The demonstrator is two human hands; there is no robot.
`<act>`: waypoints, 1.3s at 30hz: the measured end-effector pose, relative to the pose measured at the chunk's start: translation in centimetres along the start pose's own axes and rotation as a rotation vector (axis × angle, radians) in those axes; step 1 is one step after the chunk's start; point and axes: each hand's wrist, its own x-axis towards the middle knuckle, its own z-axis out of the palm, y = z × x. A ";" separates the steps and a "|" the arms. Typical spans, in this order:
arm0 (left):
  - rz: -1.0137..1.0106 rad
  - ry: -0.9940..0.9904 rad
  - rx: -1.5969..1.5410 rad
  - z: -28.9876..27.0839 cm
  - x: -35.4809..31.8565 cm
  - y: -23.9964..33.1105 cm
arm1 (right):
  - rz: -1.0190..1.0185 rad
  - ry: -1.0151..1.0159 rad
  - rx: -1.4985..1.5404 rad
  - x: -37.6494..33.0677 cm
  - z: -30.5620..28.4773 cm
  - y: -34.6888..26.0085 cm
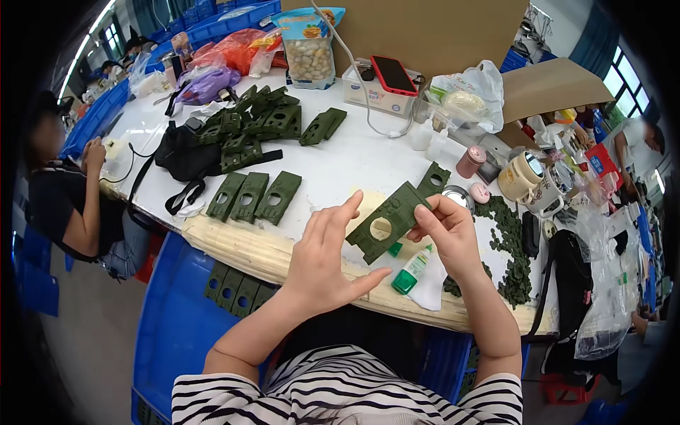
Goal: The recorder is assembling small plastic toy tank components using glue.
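My right hand (448, 234) pinches the upper right edge of a dark green plastic toy tank hull (407, 207), a flat piece with a round hole, tilted above the table. Beside its left end my left hand (324, 255) is spread, thumb and fingers apart, holding nothing. A small glue bottle (412, 273) with a green base lies below the hull on white paper. Another green hull part (433, 180) rests just behind it. To the left, three similar hulls (251, 197) lie in a row, with a heap of more (262, 117) farther back.
Small green parts (511, 244) are strewn at the right, near mugs (520, 177) and a pink canister (471, 161). A black bag (185, 150) lies left. Behind stand a snack pouch (309, 57) and a box with a red phone (394, 74). A blue bin (166, 312) sits below the padded edge.
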 end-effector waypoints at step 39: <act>-0.471 0.263 0.733 -4.6 -2.6 -12.0 | -0.367 0.068 -0.607 0.8 -0.8 1.7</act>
